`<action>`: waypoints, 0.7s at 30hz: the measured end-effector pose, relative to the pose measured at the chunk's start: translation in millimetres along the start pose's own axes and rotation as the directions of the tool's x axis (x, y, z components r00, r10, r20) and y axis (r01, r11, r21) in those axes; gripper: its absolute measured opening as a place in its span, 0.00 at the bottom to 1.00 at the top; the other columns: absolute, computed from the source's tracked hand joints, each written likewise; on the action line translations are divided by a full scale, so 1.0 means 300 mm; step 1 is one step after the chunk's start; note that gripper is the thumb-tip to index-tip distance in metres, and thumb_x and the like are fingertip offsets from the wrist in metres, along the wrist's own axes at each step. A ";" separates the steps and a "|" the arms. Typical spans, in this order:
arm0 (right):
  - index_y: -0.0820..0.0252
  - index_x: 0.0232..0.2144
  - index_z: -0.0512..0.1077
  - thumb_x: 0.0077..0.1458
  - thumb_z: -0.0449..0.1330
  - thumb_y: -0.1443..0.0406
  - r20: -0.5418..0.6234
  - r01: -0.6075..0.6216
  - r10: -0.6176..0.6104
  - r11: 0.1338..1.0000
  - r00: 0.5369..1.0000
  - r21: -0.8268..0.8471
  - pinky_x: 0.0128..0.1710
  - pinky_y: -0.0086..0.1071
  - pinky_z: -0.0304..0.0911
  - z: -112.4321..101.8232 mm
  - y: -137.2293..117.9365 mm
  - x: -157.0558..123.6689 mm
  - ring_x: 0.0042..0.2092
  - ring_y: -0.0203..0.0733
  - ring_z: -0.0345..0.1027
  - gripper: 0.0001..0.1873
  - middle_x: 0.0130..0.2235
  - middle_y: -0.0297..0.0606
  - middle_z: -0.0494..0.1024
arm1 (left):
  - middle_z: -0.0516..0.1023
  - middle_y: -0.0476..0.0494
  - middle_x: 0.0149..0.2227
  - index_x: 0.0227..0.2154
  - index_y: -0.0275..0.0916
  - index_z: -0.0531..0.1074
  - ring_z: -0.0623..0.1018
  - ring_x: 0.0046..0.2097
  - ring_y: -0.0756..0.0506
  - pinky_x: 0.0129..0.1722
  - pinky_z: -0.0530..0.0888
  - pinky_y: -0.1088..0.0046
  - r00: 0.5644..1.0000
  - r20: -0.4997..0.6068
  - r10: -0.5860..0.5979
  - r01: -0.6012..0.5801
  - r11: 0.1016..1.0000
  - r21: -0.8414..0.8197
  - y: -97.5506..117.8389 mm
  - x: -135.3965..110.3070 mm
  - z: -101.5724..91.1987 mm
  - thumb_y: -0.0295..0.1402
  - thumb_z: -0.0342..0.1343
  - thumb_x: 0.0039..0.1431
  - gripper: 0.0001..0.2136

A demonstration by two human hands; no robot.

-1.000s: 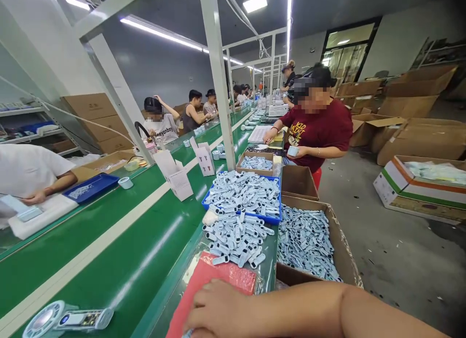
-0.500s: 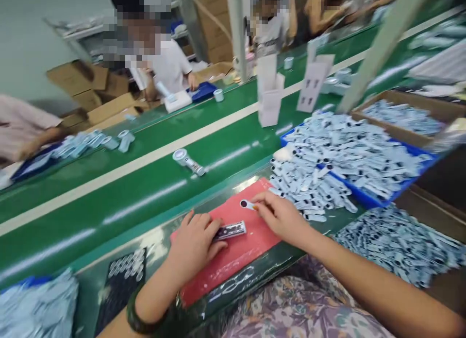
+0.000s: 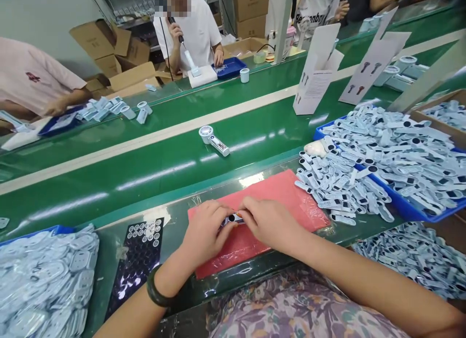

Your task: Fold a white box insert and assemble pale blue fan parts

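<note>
Above a red mat (image 3: 287, 197) both hands meet. My left hand (image 3: 204, 226) is closed around an oblong light-edged casing part, mostly hidden by the fingers. My right hand (image 3: 267, 221) pinches the end of a small light-blue plastic strip (image 3: 237, 218) with a black round spot, which lies against or over the casing part. Whether the two are joined I cannot tell. Right of the mat, loose light-blue strips (image 3: 329, 187) form a pile. Beyond the mat, a small handheld fan (image 3: 214, 140) lies on the green conveyor belt (image 3: 156, 170).
A blue tray (image 3: 386, 194) heaped with strips stands at the right. Light-blue plates (image 3: 47, 279) pile up at the left, beside a dark sheet of round stickers (image 3: 140, 258). White cartons (image 3: 315, 68) stand on the belt. Co-workers (image 3: 189, 32) sit across it.
My right hand has brought the strip leftward to my left hand, and the hands now touch or nearly touch. The camera view has shifted, so the surroundings sit differently.
</note>
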State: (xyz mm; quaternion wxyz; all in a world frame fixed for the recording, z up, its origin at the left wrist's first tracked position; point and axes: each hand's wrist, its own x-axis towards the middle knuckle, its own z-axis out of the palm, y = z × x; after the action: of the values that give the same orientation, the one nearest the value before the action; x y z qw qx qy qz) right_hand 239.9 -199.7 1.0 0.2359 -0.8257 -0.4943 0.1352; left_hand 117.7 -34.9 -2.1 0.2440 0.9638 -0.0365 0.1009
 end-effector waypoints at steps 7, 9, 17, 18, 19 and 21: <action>0.57 0.36 0.74 0.66 0.57 0.66 -0.186 0.146 -0.083 0.922 0.979 0.359 0.47 0.38 0.64 0.070 0.086 -0.005 0.48 0.45 0.69 0.06 0.46 0.39 0.74 | 0.73 0.41 0.41 0.42 0.37 0.72 0.71 0.43 0.42 0.43 0.71 0.61 0.999 -0.021 -0.029 0.029 0.999 -0.018 0.005 0.009 0.024 0.29 0.51 0.69 0.06; 0.55 0.37 0.74 0.66 0.57 0.67 -0.166 0.166 -0.094 0.851 0.982 0.498 0.49 0.37 0.64 0.089 0.115 0.000 0.48 0.42 0.70 0.06 0.44 0.37 0.76 | 0.74 0.42 0.40 0.42 0.38 0.72 0.72 0.43 0.42 0.42 0.72 0.61 0.999 -0.037 -0.026 0.025 0.999 -0.024 0.007 0.008 0.022 0.29 0.52 0.68 0.05; 0.57 0.59 0.67 0.63 0.63 0.64 0.025 0.163 -0.179 0.936 0.984 0.314 0.57 0.47 0.59 0.056 0.113 -0.073 0.55 0.50 0.64 0.23 0.53 0.42 0.74 | 0.73 0.37 0.51 0.49 0.38 0.70 0.67 0.61 0.33 0.58 0.68 0.45 0.998 -0.062 -0.029 0.035 0.994 0.105 0.087 -0.090 0.044 0.30 0.56 0.65 0.10; 0.57 0.57 0.68 0.63 0.62 0.64 0.039 0.166 -0.185 0.944 0.982 0.285 0.56 0.47 0.59 0.057 0.107 -0.080 0.53 0.50 0.65 0.21 0.51 0.41 0.74 | 0.73 0.37 0.52 0.50 0.38 0.69 0.67 0.60 0.33 0.58 0.69 0.45 0.997 -0.061 -0.052 0.059 0.991 0.117 0.097 -0.097 0.052 0.29 0.55 0.65 0.12; 0.57 0.56 0.70 0.64 0.62 0.64 0.044 0.165 -0.182 0.950 0.982 0.265 0.54 0.46 0.59 0.060 0.102 -0.083 0.52 0.50 0.65 0.18 0.50 0.41 0.75 | 0.74 0.37 0.52 0.51 0.38 0.68 0.68 0.60 0.33 0.58 0.70 0.45 0.995 -0.067 -0.070 0.079 0.989 0.126 0.105 -0.100 0.060 0.29 0.55 0.66 0.12; 0.57 0.53 0.72 0.64 0.61 0.65 0.039 0.147 -0.162 0.957 0.986 0.250 0.53 0.45 0.59 0.069 0.096 -0.081 0.51 0.49 0.65 0.16 0.48 0.41 0.75 | 0.75 0.38 0.50 0.49 0.38 0.69 0.70 0.57 0.35 0.56 0.71 0.47 0.993 -0.079 -0.093 0.102 0.986 0.129 0.115 -0.096 0.072 0.27 0.54 0.65 0.10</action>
State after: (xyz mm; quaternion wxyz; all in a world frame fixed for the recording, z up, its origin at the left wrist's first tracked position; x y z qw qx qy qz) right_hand 240.6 -227.3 -31.9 0.3318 -0.7445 -0.5434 0.2010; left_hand 89.3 -74.7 -10.8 0.1852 0.9743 0.0264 0.1259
